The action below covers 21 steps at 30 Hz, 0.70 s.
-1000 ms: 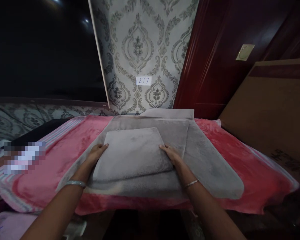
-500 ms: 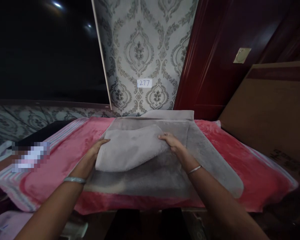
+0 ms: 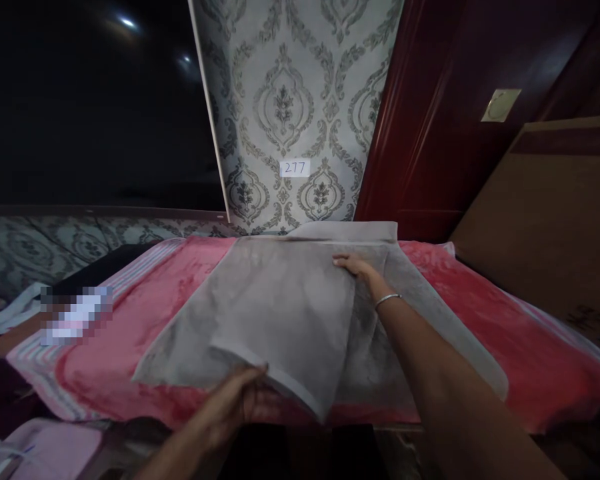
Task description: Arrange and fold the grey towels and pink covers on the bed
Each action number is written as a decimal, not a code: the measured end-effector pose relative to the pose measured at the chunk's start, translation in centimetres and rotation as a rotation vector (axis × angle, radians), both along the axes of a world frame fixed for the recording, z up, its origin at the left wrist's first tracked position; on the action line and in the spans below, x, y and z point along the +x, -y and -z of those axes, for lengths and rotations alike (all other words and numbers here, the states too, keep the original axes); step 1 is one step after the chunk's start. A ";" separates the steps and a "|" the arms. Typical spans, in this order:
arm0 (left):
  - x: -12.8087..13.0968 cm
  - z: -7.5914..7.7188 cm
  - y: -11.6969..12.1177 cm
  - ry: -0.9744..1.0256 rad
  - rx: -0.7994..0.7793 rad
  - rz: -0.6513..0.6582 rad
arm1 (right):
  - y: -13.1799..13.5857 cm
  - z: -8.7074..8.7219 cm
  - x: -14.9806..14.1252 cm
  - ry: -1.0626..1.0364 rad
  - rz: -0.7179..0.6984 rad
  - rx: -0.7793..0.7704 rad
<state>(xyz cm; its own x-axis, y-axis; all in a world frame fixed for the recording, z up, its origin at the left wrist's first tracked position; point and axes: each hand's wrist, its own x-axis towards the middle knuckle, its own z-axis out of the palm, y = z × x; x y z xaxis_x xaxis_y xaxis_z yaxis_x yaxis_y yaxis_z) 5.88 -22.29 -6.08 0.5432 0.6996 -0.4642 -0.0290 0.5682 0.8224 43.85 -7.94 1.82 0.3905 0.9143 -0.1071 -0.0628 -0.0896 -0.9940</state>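
Note:
A grey towel (image 3: 280, 313) lies partly unfolded on a pink blanket (image 3: 130, 320) that covers a table. My left hand (image 3: 240, 400) is at the near edge, fingers closed on the towel's near hem, which is lifted off the blanket. My right hand (image 3: 355, 267) reaches to the far side and holds the towel's upper right corner, fingers curled over the cloth. A second grey towel layer (image 3: 420, 320) lies flat underneath and spreads out to the right.
Patterned wallpaper with a small label reading 277 (image 3: 295, 167) is behind the table. A dark screen (image 3: 80, 100) fills the left, a dark red door (image 3: 455, 100) the right. A brown cardboard panel (image 3: 545, 220) leans at the right. Pale cloth (image 3: 40, 447) lies low at the left.
The folded towel has been opened out toward me. My left hand moved from the towel's left side down to the near edge; my right hand moved farther away with the upper corner.

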 end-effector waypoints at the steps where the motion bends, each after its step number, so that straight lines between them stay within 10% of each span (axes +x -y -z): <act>1: -0.1 1.3 1.0 -0.004 -0.061 0.144 | 0.2 1.7 0.2 -0.008 0.039 -0.010; 5: -1.0 -0.4 0.9 -0.030 0.017 0.519 | 1.3 6.7 0.9 -0.082 0.174 0.025; 11: 1.5 -8.6 -12.1 -0.260 0.678 -0.152 | 3.0 9.5 0.6 -0.192 0.181 0.034; 16: 5.6 -7.5 -21.4 -0.628 0.731 -0.253 | 4.7 10.9 -0.8 -0.216 0.119 0.033; 21: 8.1 -5.9 -24.7 -0.753 0.745 -0.188 | 4.8 11.3 -0.8 -0.187 0.094 0.040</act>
